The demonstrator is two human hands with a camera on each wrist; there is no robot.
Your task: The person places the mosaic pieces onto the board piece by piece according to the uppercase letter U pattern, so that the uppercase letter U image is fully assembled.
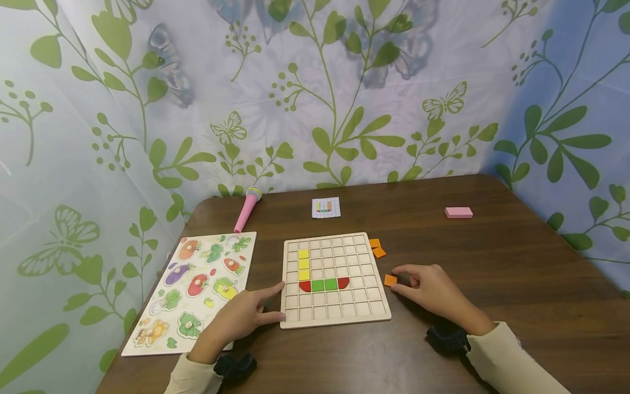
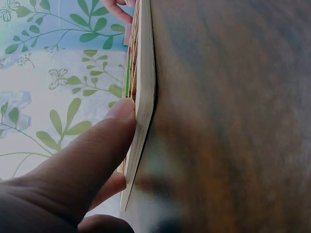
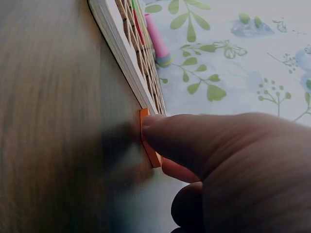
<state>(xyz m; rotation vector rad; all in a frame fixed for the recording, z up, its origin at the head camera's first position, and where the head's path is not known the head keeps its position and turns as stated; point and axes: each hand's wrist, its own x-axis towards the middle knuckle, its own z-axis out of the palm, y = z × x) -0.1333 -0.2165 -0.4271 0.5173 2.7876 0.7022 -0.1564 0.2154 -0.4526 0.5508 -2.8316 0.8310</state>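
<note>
A wooden grid board (image 1: 336, 322) lies on the brown table. On it, yellow squares (image 1: 303, 264) form a column above a row with two green squares (image 1: 324, 284) between red rounded pieces (image 1: 343, 283). My left hand (image 1: 241, 313) touches the board's left edge with thumb and index finger extended; the left wrist view shows the thumb (image 2: 104, 138) against the rim. Just right of the board, my right hand (image 1: 433, 290) pinches an orange square tile (image 1: 390, 280) between thumb and index finger. Two more orange tiles (image 1: 378, 251) lie by the board's upper right edge.
A vegetable peg puzzle (image 1: 167, 306) lies at the left, partly under my left forearm. Behind it is a pink toy microphone (image 1: 246, 212). A small pattern card (image 1: 326, 208) lies beyond the board, and a pink block (image 1: 458, 212) sits at the back right.
</note>
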